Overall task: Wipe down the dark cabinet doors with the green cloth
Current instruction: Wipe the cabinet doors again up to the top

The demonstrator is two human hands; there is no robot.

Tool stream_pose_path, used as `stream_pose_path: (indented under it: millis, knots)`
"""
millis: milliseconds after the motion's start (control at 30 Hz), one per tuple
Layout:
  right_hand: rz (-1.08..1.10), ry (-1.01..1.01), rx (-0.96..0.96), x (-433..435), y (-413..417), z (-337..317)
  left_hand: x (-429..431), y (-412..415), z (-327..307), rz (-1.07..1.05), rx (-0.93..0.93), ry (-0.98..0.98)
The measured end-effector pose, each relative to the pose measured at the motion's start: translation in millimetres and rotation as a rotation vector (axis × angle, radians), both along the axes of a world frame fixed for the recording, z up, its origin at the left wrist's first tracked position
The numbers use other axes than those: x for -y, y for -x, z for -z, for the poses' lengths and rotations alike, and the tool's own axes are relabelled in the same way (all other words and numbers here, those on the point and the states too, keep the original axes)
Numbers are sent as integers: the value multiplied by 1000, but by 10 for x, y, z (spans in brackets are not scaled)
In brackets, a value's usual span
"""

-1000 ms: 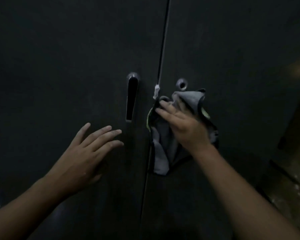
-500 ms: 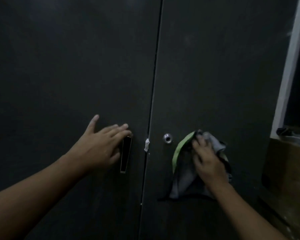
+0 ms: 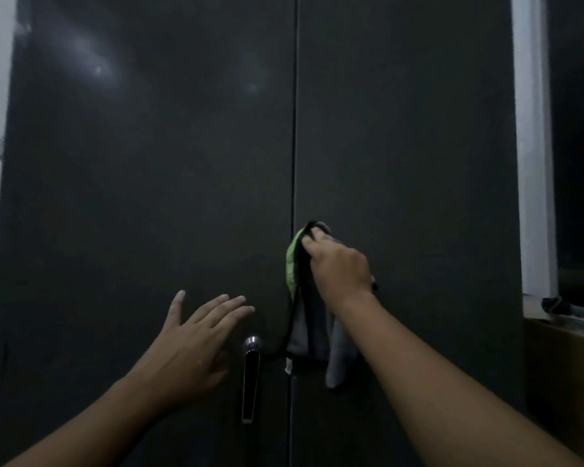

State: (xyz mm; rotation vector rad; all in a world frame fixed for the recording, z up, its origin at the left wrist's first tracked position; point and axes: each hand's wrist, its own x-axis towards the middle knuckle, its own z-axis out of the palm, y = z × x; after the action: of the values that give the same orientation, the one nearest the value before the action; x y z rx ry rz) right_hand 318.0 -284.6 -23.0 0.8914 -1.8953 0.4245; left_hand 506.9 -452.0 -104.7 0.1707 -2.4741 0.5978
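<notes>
Item: green cloth [image 3: 293, 261], grey on its reverse, bunched in my right hand [image 3: 339, 264], grip clenched on the wad, pressed to the right cabinet door [image 3: 405, 136] just beside the centre seam; loose tail hanging down past my wrist. Item: left hand [image 3: 196, 342], grip released, fingers spread, flat on or just off the left cabinet door [image 3: 149, 156], I cannot tell which in this dim light, above the long metal handle [image 3: 251, 379]. Method, as I judge it: keep my palm flat behind the wad, work in overlapping vertical passes, steady the left door so it does not rattle, keep the tail clear of the handle
</notes>
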Motion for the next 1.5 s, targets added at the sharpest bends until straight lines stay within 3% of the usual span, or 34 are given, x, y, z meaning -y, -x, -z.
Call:
stream_pose_path:
  millis: [200,367,433,567,667,700,733,867,933,1033,1200,1333,1400,1500]
  knots:
    - [-24,-247,-123,264,-298,-98,-275,114,-274,73,-167,-304]
    - [-85,-285,-217,491,-363,-189,-442,358,-248,71,-225,-356]
    - [-230,-199,-130,544,-361,-280,-439,489,-244,76,-266,-383]
    - [-572,-116,221,577,-347,-530,-264,745,-404,144,-434,-385]
    - [-912,-117,552,457,-294,-864,24,931,-622,105,-471,-220]
    - [-983,-81,571,416,-283,-1004,143,949,-693,92,-481,-146]
    - [-1017,-41,500,391,-286,-1157,267,942,-763,94,-480,-72]
    - [-781,-86,-5,566,-359,-1789,770,602,-1138,140,-490,116]
    - [-755,-97,-136,810,-383,-2061,1131,278,-1416,121,-585,71]
    - [-716,-203,-315,1220,-383,-2375,1829,-311,-1745,13,-756,-172]
    - [-571,-346,-369,1739,-579,-2758,2510,-803,-1924,-3,-1090,-572]
    - [-402,-371,-449,2024,-752,-2916,2091,-492,-1775,31,-1095,-732]
    - [-376,-322,-447,2062,-794,-2900,1880,-315,-1631,50,-968,-699]
    - [-432,-249,-444,2058,-783,-2864,1803,-110,-1622,60,-810,-469]
